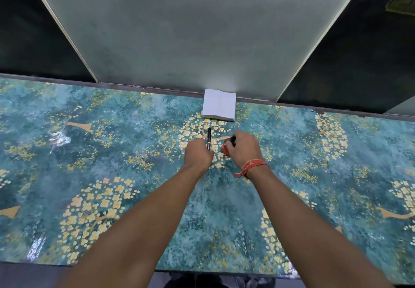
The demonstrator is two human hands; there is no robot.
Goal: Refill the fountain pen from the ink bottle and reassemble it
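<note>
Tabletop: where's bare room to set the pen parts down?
Bare tabletop runs wide to the left of the left hand and to the right of the right hand. It is crowded in the middle: pen, ink bottle, and napkin stack behind them.

A table (112, 153) fills the view. At its middle, a pen (209, 138) lies pointing to 12 o'clock. An ink bottle (228, 146) sits just beside it at 3 o'clock. A stack of napkins (219, 105) lies beyond both, at 12 o'clock, against the far edge.
</note>
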